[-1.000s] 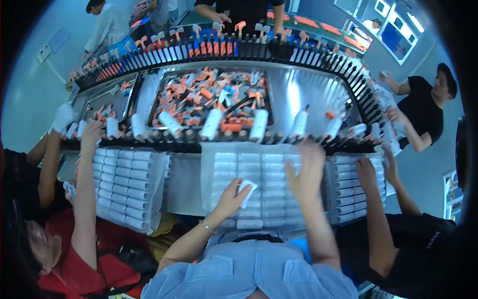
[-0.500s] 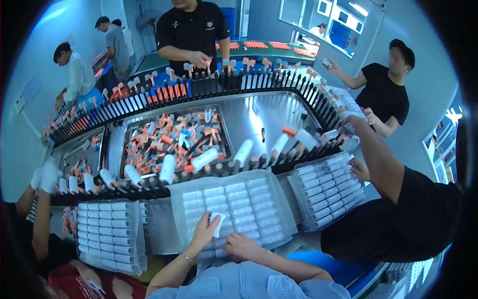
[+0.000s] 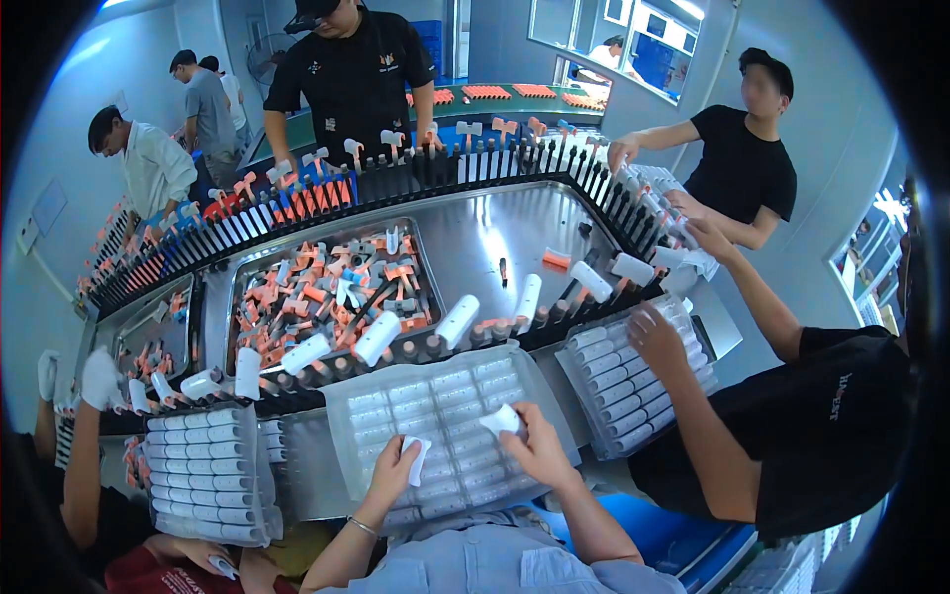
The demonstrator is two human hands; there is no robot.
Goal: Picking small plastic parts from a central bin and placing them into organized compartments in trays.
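Note:
A clear blister tray [image 3: 361, 404] filled with rows of white tubes lies in front of me on the steel counter. My left hand [image 3: 392, 469] rests on the tray's near part, closed on a small white tube [image 3: 419, 457]. At the tray's right side, my right hand [image 3: 539, 444] grips another white tube [image 3: 501, 420]. Just beyond the tray runs a line of black pegs [image 3: 495, 332] carrying white tubes [image 3: 457, 321].
A steel bin [image 3: 237, 282] of orange and white parts sits behind the pegs. Similar trays lie at left [image 3: 203, 473] and right [image 3: 633, 381], with co-workers' hands on them. Several other people stand around the peg-lined conveyor [image 3: 327, 193].
My right hand has drawn back from the peg line to the tray and now holds a white tube. My left hand stays on the tray with its tube. The view has swung.

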